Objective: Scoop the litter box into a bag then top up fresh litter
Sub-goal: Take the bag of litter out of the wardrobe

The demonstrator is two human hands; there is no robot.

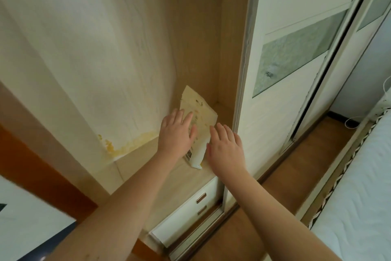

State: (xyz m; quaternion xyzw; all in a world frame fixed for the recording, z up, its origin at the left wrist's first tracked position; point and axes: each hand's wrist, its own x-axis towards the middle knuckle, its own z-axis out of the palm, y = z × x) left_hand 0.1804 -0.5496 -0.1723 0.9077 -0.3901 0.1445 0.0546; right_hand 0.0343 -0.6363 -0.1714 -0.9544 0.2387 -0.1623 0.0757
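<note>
Two bare forearms stretched out, left hand (176,133) and right hand (225,148) both spread flat, flanking one litter bag (198,116) propped upright on wooden shelf (160,180) above two drawers (190,210).

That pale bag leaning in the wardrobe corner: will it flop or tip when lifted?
The bag probably flops: its top edge looks crumpled and bent. It may tip sideways, since it leans on the wall and rests on a narrow base. Left hand and right hand both supporting it seems wise.
</note>
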